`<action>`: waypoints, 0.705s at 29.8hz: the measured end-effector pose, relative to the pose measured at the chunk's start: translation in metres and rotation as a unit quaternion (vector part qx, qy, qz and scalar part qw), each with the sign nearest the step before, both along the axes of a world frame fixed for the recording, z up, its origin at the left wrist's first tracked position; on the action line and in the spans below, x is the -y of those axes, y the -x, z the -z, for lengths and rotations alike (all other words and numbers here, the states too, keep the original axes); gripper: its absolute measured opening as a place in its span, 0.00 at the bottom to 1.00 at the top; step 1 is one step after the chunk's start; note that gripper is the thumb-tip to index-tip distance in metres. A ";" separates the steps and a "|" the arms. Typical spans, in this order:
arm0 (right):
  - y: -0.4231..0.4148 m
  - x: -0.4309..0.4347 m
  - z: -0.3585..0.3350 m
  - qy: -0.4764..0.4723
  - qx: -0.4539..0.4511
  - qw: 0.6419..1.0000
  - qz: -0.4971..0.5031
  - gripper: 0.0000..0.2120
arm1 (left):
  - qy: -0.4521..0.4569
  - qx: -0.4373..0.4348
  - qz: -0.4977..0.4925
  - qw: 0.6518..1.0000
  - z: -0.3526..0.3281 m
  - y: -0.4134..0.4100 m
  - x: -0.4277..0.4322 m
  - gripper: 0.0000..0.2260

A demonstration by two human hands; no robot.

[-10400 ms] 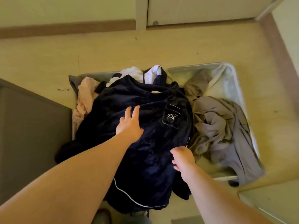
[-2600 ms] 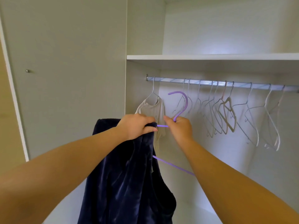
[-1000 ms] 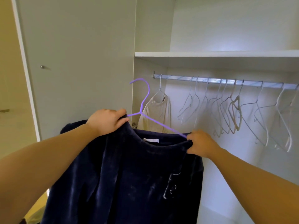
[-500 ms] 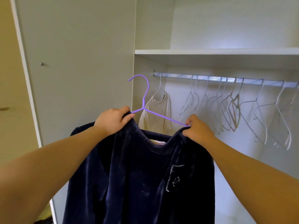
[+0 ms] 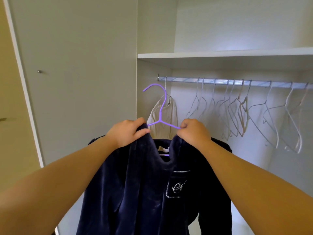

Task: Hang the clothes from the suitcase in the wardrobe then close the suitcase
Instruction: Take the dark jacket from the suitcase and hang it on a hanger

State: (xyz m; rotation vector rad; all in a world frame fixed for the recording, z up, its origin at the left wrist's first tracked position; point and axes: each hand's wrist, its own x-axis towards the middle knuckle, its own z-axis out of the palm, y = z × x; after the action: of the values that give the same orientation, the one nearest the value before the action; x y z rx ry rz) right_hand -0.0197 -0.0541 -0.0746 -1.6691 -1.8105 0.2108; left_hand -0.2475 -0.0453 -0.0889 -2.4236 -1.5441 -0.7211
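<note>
While a navy robe (image 5: 144, 192) hangs on a purple hanger (image 5: 160, 114), its shoulders are clamped by the left hand (image 5: 126, 133) and right hand (image 5: 193, 131), fingers curled. The hook (image 5: 156, 84) stands at 12 o'clock; the wardrobe rail (image 5: 220, 81) lies higher, at 1 o'clock, nearer the right hand.

A metal rail (image 5: 220, 81) runs across the wardrobe (image 5: 152, 31) just under a white shelf (image 5: 220, 55). At the rail's left end hangs a beige garment (image 5: 166, 114). To its right, a row of pale wire hangers (image 5: 240, 116) hooks over the rail.
</note>
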 end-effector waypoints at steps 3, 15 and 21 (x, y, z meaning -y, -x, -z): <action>-0.010 0.001 -0.001 -0.006 -0.038 0.999 0.028 0.04 | 0.027 -0.041 -0.067 0.997 -0.003 0.024 0.001 0.18; -0.024 0.010 0.004 -0.022 0.032 0.998 -0.045 0.08 | 0.075 0.045 -0.058 0.994 -0.020 -0.002 -0.004 0.18; -0.039 0.016 0.014 0.024 0.096 0.994 0.036 0.14 | 0.087 0.057 -0.055 0.993 -0.020 -0.015 -0.002 0.18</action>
State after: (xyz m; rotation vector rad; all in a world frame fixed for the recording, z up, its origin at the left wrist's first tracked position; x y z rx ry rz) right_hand 0.0197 -0.0700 -0.0889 -1.8397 -1.8927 0.0641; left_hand -0.2327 -0.0435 -0.0684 -2.4316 -1.8411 -0.7446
